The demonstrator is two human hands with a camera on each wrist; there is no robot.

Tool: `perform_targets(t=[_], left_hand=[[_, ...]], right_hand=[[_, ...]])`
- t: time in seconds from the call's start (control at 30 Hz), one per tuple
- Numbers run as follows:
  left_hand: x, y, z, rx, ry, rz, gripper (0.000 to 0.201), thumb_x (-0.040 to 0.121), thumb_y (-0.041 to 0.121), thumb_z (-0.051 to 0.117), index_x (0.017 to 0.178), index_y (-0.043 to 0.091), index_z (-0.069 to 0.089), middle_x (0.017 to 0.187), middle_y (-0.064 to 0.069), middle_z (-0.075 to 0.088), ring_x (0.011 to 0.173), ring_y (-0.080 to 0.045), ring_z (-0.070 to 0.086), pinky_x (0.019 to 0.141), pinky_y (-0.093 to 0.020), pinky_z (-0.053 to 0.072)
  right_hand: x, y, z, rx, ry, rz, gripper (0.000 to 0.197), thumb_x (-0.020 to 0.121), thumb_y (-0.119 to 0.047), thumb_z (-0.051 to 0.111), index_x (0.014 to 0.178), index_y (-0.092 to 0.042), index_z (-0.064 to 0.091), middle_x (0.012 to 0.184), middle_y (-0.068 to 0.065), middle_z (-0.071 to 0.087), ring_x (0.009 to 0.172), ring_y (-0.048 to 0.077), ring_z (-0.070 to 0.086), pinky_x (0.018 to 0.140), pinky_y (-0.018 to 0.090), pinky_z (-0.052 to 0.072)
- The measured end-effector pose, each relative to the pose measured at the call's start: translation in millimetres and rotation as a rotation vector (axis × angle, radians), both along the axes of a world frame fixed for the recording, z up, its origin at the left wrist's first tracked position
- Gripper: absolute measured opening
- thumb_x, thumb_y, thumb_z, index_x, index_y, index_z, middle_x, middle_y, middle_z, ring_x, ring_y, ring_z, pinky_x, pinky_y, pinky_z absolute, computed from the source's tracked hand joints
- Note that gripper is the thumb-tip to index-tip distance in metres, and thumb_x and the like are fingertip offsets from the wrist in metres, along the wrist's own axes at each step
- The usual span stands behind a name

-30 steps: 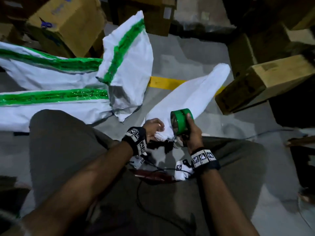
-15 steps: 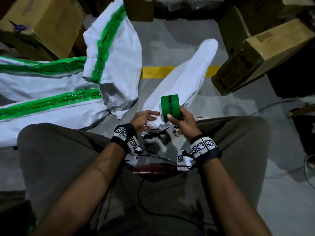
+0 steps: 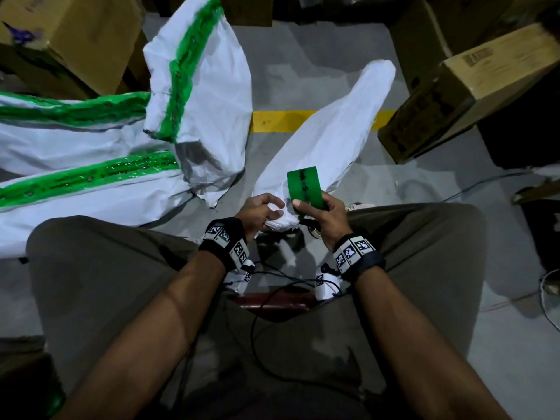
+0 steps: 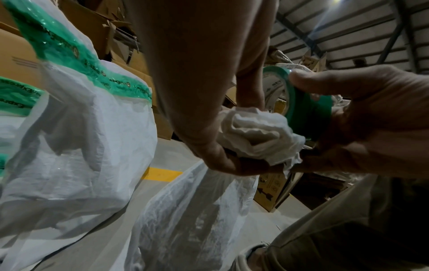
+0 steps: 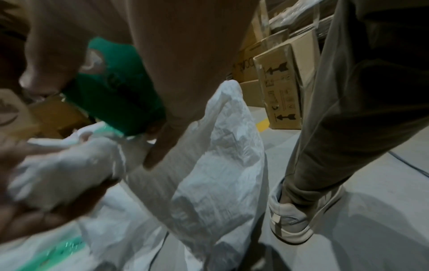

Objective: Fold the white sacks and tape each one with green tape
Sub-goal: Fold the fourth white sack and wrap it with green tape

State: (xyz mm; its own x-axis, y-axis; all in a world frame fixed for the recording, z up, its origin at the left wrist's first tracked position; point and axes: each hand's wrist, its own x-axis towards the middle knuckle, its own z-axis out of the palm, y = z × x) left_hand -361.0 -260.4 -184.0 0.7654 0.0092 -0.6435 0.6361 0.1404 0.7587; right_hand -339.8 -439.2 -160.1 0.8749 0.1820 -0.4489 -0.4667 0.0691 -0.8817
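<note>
Presently, centre of the head view: left hand [image 3: 260,211] clenched round the bunched near end of the untaped white sack [image 3: 327,147]; right hand [image 3: 328,215] gripping the green tape roll [image 3: 304,187], held touching that bunch. No strip visibly laid on this sack, so its taping appears only begun. Farther off, at left and upper left, three taped sacks [image 3: 200,95] on the floor [image 3: 303,83], judged finished. Cardboard boxes [image 3: 472,86] stand beyond.

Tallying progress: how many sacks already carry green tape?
3: upright sack leaning on boxes, two flat at left. The held sack is untaped; more may lie off-frame.
</note>
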Motion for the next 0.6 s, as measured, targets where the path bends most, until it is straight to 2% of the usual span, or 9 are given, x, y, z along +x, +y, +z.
perform_targets(t=[0.07,0.2,0.23,0.3,0.37,0.4,0.5,0.6], left_hand=[[0,0,-3,0.013,-0.013,0.006,0.022,0.088,-0.005,0.065,0.081,0.017,0.065,0.067,-0.007,0.053,0.059,-0.016,0.045,0.061,-0.027,0.036],[5,4,1,0.080,-0.043,-0.055,0.011,0.090,0.003,0.068,0.091,0.013,0.065,0.081,-0.011,0.060,0.062,-0.017,0.052,0.064,-0.029,0.043],[6,5,3,0.156,-0.077,-0.099,0.007,0.089,0.010,0.070,0.093,0.014,0.066,0.083,-0.008,0.064,0.065,-0.017,0.056,0.065,-0.029,0.045],[9,8,4,0.453,-0.215,-0.146,0.012,0.084,0.030,0.070,0.091,0.021,0.069,0.087,-0.007,0.070,0.078,-0.023,0.064,0.072,-0.031,0.049],[10,11,7,0.747,-0.427,-0.109,0.019,0.086,0.035,0.065,0.098,0.022,0.072,0.100,-0.011,0.070,0.099,-0.029,0.063,0.087,-0.036,0.049],[11,11,11,0.788,-0.554,-0.073,0.023,0.090,0.032,0.062,0.106,0.019,0.073,0.106,-0.010,0.068,0.104,-0.028,0.061,0.090,-0.038,0.048],[13,8,32,0.670,-0.752,-0.049,0.032,0.097,0.030,0.057,0.121,0.013,0.070,0.112,-0.004,0.068,0.101,-0.020,0.063,0.082,-0.034,0.052],[11,4,32,0.670,-0.817,-0.097,0.032,0.092,0.031,0.065,0.118,0.014,0.073,0.109,-0.002,0.068,0.095,-0.019,0.063,0.069,-0.035,0.056]], right_hand=[[-1,4,-3,-0.030,0.011,-0.027,0.049,0.061,-0.009,0.093,0.102,0.005,0.072,0.101,0.033,0.068,0.087,0.032,0.066,0.087,0.051,0.055],[-1,7,-12,-0.122,-0.002,-0.019,0.045,0.059,0.006,0.091,0.099,0.010,0.070,0.093,0.023,0.073,0.080,0.027,0.069,0.081,0.044,0.060],[-1,8,-12,-0.141,-0.009,-0.001,0.045,0.059,0.006,0.092,0.098,0.009,0.071,0.093,0.021,0.074,0.080,0.026,0.070,0.081,0.042,0.060],[0,10,-11,-0.184,-0.019,0.040,0.044,0.061,0.006,0.091,0.100,0.008,0.071,0.092,0.018,0.074,0.078,0.020,0.070,0.078,0.034,0.061],[1,10,-12,-0.192,-0.031,0.072,0.045,0.062,0.005,0.090,0.102,0.008,0.070,0.091,0.015,0.074,0.076,0.016,0.070,0.077,0.031,0.060],[2,10,-13,-0.195,-0.035,0.083,0.046,0.061,0.004,0.091,0.102,0.008,0.070,0.093,0.015,0.075,0.078,0.017,0.070,0.079,0.034,0.060],[3,11,-19,-0.210,-0.040,0.104,0.049,0.058,-0.001,0.094,0.101,0.004,0.071,0.098,0.019,0.075,0.088,0.028,0.071,0.087,0.046,0.060],[3,9,-20,-0.211,-0.051,0.098,0.046,0.058,0.000,0.094,0.098,-0.001,0.073,0.097,0.020,0.075,0.085,0.025,0.069,0.088,0.050,0.059]])
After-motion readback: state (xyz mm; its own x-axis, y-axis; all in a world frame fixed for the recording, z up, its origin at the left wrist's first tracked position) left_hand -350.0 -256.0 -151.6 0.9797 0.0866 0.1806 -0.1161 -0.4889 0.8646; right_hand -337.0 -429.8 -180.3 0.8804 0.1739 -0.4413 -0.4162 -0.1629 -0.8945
